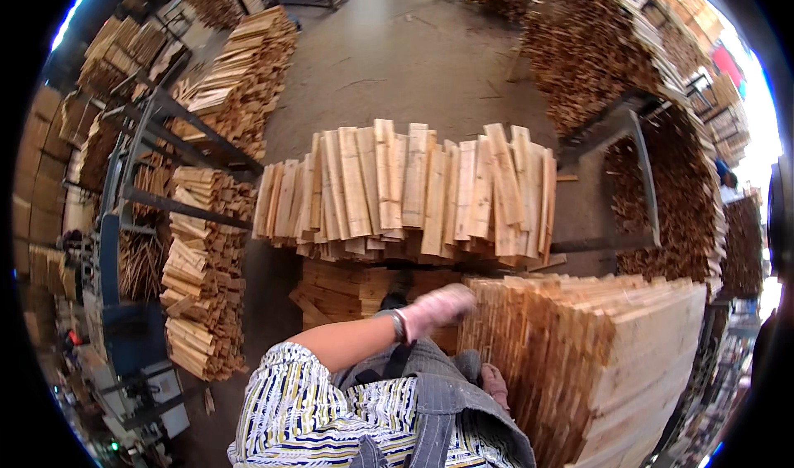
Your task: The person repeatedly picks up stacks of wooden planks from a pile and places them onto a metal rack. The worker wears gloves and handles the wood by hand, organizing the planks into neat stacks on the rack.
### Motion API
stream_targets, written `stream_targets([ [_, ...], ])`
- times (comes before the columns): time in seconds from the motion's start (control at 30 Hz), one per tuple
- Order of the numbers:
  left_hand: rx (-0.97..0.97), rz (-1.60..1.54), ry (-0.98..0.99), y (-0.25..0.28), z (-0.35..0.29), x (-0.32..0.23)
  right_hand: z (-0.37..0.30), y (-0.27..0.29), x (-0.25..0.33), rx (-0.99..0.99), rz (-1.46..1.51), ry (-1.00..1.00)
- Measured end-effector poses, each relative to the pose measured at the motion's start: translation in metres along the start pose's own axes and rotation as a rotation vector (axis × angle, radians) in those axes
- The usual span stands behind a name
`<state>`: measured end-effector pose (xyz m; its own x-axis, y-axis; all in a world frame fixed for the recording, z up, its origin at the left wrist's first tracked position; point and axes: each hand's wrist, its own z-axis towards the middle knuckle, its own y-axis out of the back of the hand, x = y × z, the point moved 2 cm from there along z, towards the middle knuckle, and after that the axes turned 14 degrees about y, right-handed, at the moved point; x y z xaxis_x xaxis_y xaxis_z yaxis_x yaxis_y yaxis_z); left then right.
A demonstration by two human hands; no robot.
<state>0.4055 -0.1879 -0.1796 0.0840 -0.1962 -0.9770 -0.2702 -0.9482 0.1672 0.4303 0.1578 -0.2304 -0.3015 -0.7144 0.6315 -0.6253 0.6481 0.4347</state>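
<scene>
My left hand [440, 309], in a pale pinkish glove with a dark band at the wrist, reaches across my body. It is nearest to the left edge of a tall stack of boards [571, 327] on my right. The hand is smeared by motion, so its fingers cannot be read. Lower down, my right hand [495, 385], also gloved, shows only in part beside the same stack; clothing hides the rest. Ahead of me a wide pile of short wooden slats [397, 187] has its top layer lying side by side, with uneven ends.
Beneath the slat pile, more boards [331, 290] lie low by my feet. Metal frames [186, 207] stand left, near another slat stack [198, 278] and a blue machine [107, 319]. Large wood stacks [591, 50] and a metal frame [645, 170] line the right side.
</scene>
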Motion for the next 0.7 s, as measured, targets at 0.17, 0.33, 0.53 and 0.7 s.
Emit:
stream_targets([
  [0.17,-0.922,-1.3,1.003,0.075,-0.113,0.153,0.06,-0.048,0.033,0.406,-0.276,0.182],
  [0.33,-1.167,-1.044,1.36,0.024,-0.166,0.242,0.084,-0.045,0.039,0.423,0.099,-0.221],
  [0.53,-1.3,-1.319,1.018,0.026,-0.175,0.277,0.233,-0.097,0.076,0.517,-0.443,0.29],
  [0.7,-1.465,-1.536,0.977,0.057,-0.135,0.316,0.348,-0.156,0.204,0.427,-0.489,0.52],
])
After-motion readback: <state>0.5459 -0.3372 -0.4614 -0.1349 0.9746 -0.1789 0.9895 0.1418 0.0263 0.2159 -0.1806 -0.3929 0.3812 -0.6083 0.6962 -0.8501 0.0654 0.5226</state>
